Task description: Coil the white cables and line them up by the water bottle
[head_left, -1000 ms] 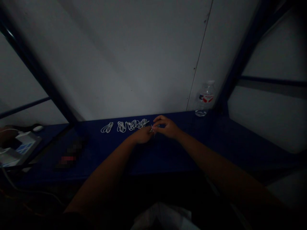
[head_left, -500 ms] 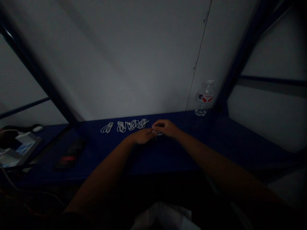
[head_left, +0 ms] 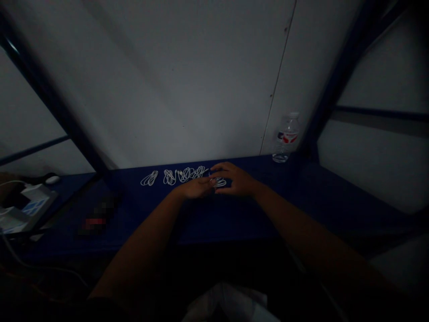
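A small coil of white cable (head_left: 220, 182) lies at the middle of the blue shelf, between my hands and partly hidden by them. My left hand (head_left: 197, 188) reaches in from the left, its fingertips closed on the coil's left end. Around the coil from the right comes my right hand (head_left: 238, 180), thumb and fingers apart. To the left, in a row along the wall, are more white cable bundles: one by my left fingers (head_left: 200, 172), a tangled one (head_left: 185, 175), another coil (head_left: 169, 177) and a flatter one (head_left: 149, 178) at the far left.
A clear plastic bottle (head_left: 286, 137) with a red and white label stands at the right, against the wall. A blurred dark object (head_left: 97, 219) lies on the blue shelf (head_left: 140, 214) at left. Beyond the blue frame post (head_left: 50, 98) are white boxes (head_left: 36, 201).
My right hand has opened from a pinch, its fingers spreading around the coil. My left hand has shifted slightly left. More of the coil shows now; the other bundles have stayed put.
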Demonstrator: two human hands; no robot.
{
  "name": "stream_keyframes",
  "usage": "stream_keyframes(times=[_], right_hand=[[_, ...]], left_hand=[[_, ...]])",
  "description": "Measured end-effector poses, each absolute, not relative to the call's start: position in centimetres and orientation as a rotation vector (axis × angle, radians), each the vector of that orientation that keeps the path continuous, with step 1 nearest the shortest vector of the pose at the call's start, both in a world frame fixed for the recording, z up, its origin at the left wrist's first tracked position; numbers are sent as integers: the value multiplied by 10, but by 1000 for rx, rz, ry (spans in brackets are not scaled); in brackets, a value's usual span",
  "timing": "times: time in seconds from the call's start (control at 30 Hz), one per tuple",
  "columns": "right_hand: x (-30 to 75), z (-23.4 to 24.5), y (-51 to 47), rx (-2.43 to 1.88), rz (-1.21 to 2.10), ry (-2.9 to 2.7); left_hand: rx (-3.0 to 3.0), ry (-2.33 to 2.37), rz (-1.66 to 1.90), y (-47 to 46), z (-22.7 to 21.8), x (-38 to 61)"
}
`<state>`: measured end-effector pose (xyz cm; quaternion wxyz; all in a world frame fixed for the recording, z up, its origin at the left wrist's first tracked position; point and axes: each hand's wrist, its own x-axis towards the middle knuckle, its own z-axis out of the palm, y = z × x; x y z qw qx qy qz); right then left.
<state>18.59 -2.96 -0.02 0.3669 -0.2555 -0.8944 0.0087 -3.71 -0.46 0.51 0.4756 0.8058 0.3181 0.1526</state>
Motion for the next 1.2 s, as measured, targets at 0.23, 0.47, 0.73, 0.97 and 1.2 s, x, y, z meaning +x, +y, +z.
stream_keyframes(times=[0.23,0.47,0.73,0.97,1.2], right_hand=[[177,3,-36,-770,141,-2263],[173,-2,-35,-843,344,-2160],[173,-17,-21,-845,534,-1935],[168,-19,-14,-760,850,-1716],[165,-19,-15,-875,730,-1740]], left_hand=[[1924,745,372,-7,8,-37],[1914,884,496,-7,7,-34],[1867,862,655,-6,5,-29],[1598,766,774,-7,2,-22],[1313,734,755,-6,-3,-16]])
